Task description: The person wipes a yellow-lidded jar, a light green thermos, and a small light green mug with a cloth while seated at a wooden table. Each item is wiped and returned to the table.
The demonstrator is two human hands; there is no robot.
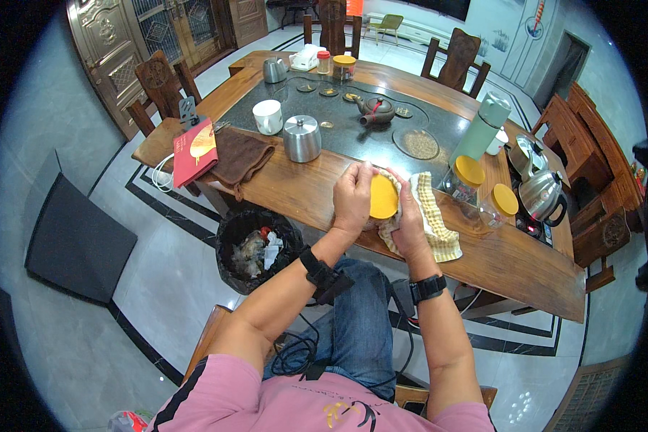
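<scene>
Between my hands, at the near edge of the wooden table, is a jar with a round yellow lid (pixel 384 197). My left hand (pixel 352 198) is closed around its left side, thumb near the top of the lid. On the other side my right hand (pixel 410 225) presses a yellow-and-white checked cloth (pixel 438 227) against the jar. The cloth's loose end lies on the tabletop to the right. Most of the jar's body is hidden by my hands.
Right of my hands stand two yellow-lidded jars (pixel 469 171), a green flask (pixel 482 129) and a kettle (pixel 542 196). A metal canister (pixel 302 138), white mug (pixel 268 117) and brown towel (pixel 241 158) lie left. Below is a trash bin (pixel 227 248); a teapot (pixel 376 110) sits farther back.
</scene>
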